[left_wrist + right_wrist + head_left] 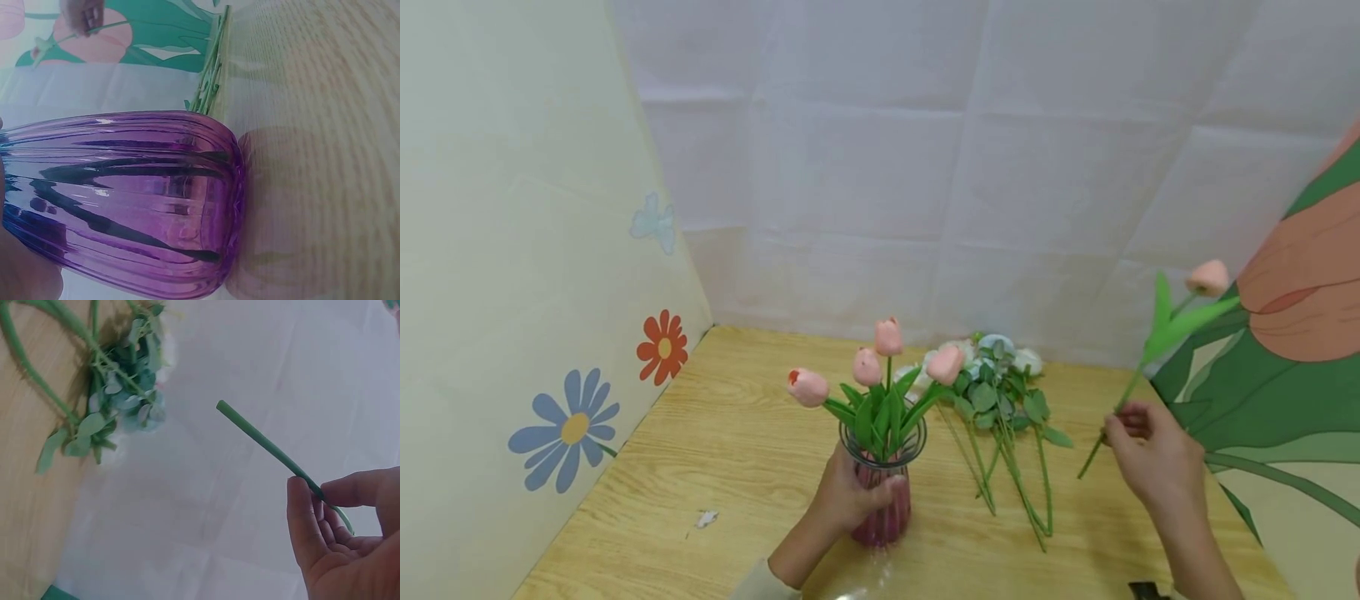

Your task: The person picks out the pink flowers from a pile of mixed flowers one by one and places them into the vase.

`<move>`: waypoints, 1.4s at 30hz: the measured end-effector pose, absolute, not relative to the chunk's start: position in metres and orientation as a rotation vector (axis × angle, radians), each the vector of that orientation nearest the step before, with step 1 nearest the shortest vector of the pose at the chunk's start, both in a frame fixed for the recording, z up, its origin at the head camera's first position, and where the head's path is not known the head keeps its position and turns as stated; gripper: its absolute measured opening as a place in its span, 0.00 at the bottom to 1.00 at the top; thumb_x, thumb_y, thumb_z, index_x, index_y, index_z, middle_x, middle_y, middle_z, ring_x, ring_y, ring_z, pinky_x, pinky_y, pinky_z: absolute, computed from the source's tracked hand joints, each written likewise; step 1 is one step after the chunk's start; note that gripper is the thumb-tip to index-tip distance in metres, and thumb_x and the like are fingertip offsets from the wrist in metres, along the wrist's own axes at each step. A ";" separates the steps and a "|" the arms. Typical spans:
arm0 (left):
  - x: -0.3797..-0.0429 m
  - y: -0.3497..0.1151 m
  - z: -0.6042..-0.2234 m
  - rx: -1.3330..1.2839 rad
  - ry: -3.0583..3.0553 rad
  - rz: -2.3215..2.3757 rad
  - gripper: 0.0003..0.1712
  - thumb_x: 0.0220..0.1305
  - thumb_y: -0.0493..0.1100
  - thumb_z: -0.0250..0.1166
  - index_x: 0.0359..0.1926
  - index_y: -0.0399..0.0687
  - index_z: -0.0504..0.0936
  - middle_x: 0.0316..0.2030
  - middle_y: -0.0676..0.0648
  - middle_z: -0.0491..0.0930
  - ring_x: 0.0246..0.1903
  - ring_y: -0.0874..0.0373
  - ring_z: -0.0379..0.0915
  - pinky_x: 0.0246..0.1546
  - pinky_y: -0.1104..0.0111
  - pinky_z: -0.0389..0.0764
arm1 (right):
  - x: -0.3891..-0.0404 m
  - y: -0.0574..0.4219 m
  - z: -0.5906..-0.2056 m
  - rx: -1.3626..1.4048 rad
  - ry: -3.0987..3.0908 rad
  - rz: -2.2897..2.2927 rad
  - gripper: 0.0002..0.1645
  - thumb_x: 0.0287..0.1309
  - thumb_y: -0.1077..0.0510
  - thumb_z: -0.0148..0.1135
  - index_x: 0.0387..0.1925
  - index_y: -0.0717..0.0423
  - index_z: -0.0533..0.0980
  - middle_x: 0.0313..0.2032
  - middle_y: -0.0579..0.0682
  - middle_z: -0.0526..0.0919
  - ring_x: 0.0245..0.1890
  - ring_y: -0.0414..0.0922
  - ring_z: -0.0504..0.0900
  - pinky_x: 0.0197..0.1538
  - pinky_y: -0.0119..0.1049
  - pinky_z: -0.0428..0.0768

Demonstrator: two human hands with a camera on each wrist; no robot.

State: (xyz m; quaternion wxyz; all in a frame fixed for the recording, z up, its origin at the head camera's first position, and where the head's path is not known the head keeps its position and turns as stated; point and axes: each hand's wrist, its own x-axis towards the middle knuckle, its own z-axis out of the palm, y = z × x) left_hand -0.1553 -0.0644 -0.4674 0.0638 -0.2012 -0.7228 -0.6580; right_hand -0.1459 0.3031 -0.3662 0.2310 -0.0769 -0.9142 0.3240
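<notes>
My left hand grips a ribbed glass vase, tinted pink to purple, around its upper body. Several pink tulips with green leaves stand in it; their stems show through the purple glass in the left wrist view. Off to the right, my right hand pinches the lower stem of a single pink tulip, held up and leaning right. In the right wrist view the cut end of that stem sticks out past the thumb and fingertips.
Behind and right of the vase lies a bunch of pale flowers with green leaves, stems pointing toward the front. A white backdrop rises behind the wooden table. Flower-printed panels stand at the left and right. A small white patch marks the tabletop.
</notes>
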 end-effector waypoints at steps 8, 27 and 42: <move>-0.156 -0.065 -0.470 -0.603 -2.201 -1.961 0.47 0.53 0.46 0.77 0.69 0.52 0.61 0.59 0.53 0.77 0.61 0.56 0.74 0.69 0.58 0.71 | -0.138 0.279 -0.353 -0.141 -2.464 0.944 0.17 0.67 0.56 0.61 0.51 0.65 0.75 0.43 0.61 0.84 0.31 0.13 0.69 0.33 0.10 0.72; -0.155 -0.065 -0.468 -0.579 -2.209 -1.983 0.45 0.53 0.45 0.77 0.68 0.50 0.63 0.57 0.52 0.78 0.58 0.56 0.75 0.66 0.60 0.74 | -0.126 0.230 -0.327 0.058 -2.323 1.042 0.13 0.66 0.62 0.64 0.48 0.64 0.76 0.40 0.59 0.85 0.33 0.16 0.76 0.34 0.12 0.77; -0.152 -0.065 -0.464 -0.559 -2.235 -1.991 0.45 0.53 0.47 0.77 0.68 0.53 0.62 0.58 0.53 0.77 0.59 0.57 0.75 0.67 0.57 0.72 | -0.121 0.192 -0.308 0.270 -2.204 1.112 0.12 0.60 0.71 0.66 0.46 0.67 0.77 0.37 0.58 0.84 0.36 0.23 0.80 0.36 0.18 0.82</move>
